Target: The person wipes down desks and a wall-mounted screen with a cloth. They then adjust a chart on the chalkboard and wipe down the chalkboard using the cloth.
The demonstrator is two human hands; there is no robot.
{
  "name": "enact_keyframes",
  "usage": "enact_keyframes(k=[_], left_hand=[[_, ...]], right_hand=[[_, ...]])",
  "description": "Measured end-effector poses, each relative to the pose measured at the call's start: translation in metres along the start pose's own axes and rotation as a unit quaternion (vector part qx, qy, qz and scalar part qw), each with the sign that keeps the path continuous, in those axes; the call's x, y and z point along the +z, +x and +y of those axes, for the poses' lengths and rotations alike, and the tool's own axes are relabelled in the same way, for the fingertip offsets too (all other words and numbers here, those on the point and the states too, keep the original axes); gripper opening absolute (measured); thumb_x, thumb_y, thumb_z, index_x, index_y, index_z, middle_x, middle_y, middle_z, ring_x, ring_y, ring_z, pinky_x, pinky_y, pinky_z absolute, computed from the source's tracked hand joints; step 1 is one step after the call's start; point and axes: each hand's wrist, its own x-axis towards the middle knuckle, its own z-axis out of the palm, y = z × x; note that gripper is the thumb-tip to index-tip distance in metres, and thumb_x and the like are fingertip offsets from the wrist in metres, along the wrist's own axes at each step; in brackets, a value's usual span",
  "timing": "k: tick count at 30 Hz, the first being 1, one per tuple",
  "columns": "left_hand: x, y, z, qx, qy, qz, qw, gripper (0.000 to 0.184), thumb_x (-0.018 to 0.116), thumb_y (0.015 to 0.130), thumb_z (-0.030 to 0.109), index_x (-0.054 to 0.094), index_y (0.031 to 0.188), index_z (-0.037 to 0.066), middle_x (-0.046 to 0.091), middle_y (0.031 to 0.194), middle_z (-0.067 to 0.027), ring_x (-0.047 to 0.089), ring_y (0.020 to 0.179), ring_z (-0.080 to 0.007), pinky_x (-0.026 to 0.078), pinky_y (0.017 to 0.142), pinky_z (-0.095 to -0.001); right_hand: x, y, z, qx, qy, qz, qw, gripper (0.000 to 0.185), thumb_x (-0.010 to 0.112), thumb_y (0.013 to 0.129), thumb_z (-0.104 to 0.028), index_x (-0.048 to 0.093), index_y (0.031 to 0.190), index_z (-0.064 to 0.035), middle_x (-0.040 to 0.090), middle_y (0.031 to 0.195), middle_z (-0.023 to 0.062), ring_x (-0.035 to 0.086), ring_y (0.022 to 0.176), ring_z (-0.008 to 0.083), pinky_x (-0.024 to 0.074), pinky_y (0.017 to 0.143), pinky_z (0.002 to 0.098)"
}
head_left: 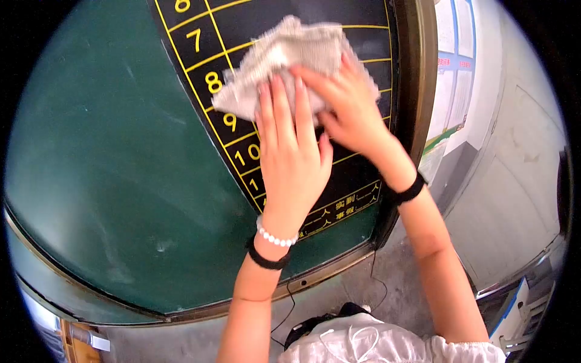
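A crumpled off-white cloth lies against a black chart panel with yellow lines, numbers and characters. My left hand rests flat on the lower part of the cloth, fingers straight and pointing up. Beside it, my right hand bends over the cloth's right side and grips it, its index finger reaching left. That hand is slightly blurred. Parts of rows 8 to 11 are hidden behind the cloth and my left hand.
A green chalkboard with faint chalk smears fills the left, edged by a frame. Right of the panel stand a brown frame post and a wall with posted sheets. A thin black cable hangs below the board.
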Motion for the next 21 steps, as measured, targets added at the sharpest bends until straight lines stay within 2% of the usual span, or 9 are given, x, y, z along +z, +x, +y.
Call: enact_keyframes(k=[3,5,6,9,11,14,17,19,21], left_hand=[[0.006,0.056,0.001,0.029,0.008,0.1,0.995,0.071,0.062,0.073,0.01,0.033,0.138,-0.001,0.031,0.141,-0.0294,0.028,0.132,-0.0451,0.022,0.111,-0.0498],[0.011,0.084,0.007,0.035,0.047,0.138,0.989,0.068,0.061,0.073,0.009,0.036,0.135,-0.002,0.034,0.138,-0.0294,0.031,0.129,-0.0447,0.024,0.11,-0.0503],[0.013,0.091,0.012,0.028,0.052,0.155,0.986,0.063,0.057,0.072,0.005,0.039,0.132,-0.002,0.038,0.135,-0.0284,0.035,0.126,-0.0444,0.025,0.109,-0.0508],[0.022,0.077,0.023,0.002,0.008,0.15,0.989,0.062,0.055,0.072,0.003,0.04,0.132,-0.002,0.039,0.134,-0.0275,0.036,0.124,-0.0444,0.026,0.109,-0.0512],[0.032,0.046,0.026,-0.018,-0.047,0.093,0.994,0.062,0.052,0.073,0.003,0.04,0.134,0.0,0.042,0.132,-0.0262,0.037,0.123,-0.0448,0.026,0.109,-0.0521],[0.038,-0.014,0.039,-0.044,-0.077,-0.027,0.996,0.059,0.056,0.074,0.005,0.043,0.132,0.001,0.045,0.128,-0.0272,0.041,0.12,-0.0461,0.029,0.107,-0.0529],[0.046,-0.08,0.052,-0.035,-0.145,-0.106,0.983,0.045,0.058,0.074,0.007,0.053,0.118,-0.001,0.054,0.113,-0.0258,0.049,0.112,-0.0409,0.034,0.104,-0.052],[0.053,-0.114,0.065,-0.049,-0.149,-0.157,0.975,0.05,0.059,0.074,0.01,0.05,0.122,-0.001,0.052,0.118,-0.0214,0.045,0.118,-0.0363,0.03,0.106,-0.05],[0.055,-0.126,0.072,-0.08,-0.13,-0.185,0.971,0.055,0.059,0.075,0.011,0.047,0.127,-0.001,0.049,0.125,-0.0193,0.041,0.123,-0.0351,0.029,0.108,-0.0494]], right_hand=[[-0.014,0.049,0.037,-0.073,0.019,0.041,0.996,0.061,0.057,0.068,-0.004,0.05,0.128,-0.0104,0.057,0.108,0.0181,0.051,0.104,0.0362,0.0321,0.102,0.0474],[-0.027,0.07,0.04,-0.08,0.021,0.055,0.995,0.053,0.057,0.076,-0.005,0.051,0.129,-0.0089,0.056,0.122,0.0145,0.051,0.109,0.0359,0.0352,0.098,0.0407],[-0.03,0.072,0.039,-0.073,0.009,0.08,0.994,0.05,0.059,0.079,-0.01,0.051,0.128,-0.0066,0.056,0.123,0.0157,0.05,0.109,0.0367,0.0373,0.096,0.0416],[-0.018,0.048,0.04,0.025,0.055,0.073,0.995,0.059,0.057,0.071,-0.005,0.049,0.129,-0.008,0.056,0.112,0.019,0.05,0.107,0.0371,0.0302,0.103,0.0488],[-0.006,0.01,0.031,0.082,0.034,0.102,0.991,0.057,0.057,0.073,-0.007,0.047,0.13,-0.0047,0.055,0.113,0.0198,0.049,0.107,0.0386,0.0289,0.103,0.0511],[0.01,-0.076,0.015,0.178,-0.018,0.054,0.982,0.053,0.058,0.078,-0.013,0.046,0.128,-0.0013,0.054,0.114,0.0217,0.049,0.107,0.0397,0.0295,0.102,0.0523],[0.041,-0.185,-0.015,0.337,-0.029,0.025,0.941,0.043,0.057,0.084,-0.015,0.05,0.123,0.0005,0.055,0.113,0.0218,0.051,0.106,0.038,0.0363,0.097,0.0496],[0.055,-0.239,-0.036,0.398,-0.035,0.014,0.917,0.042,0.056,0.085,-0.015,0.05,0.123,0.0004,0.056,0.114,0.0212,0.052,0.106,0.0372,0.0374,0.096,0.0483],[0.059,-0.258,-0.041,0.381,-0.063,0.02,0.922,0.041,0.055,0.086,-0.014,0.05,0.124,0.0004,0.056,0.114,0.0207,0.052,0.106,0.0364,0.0386,0.095,0.047]])
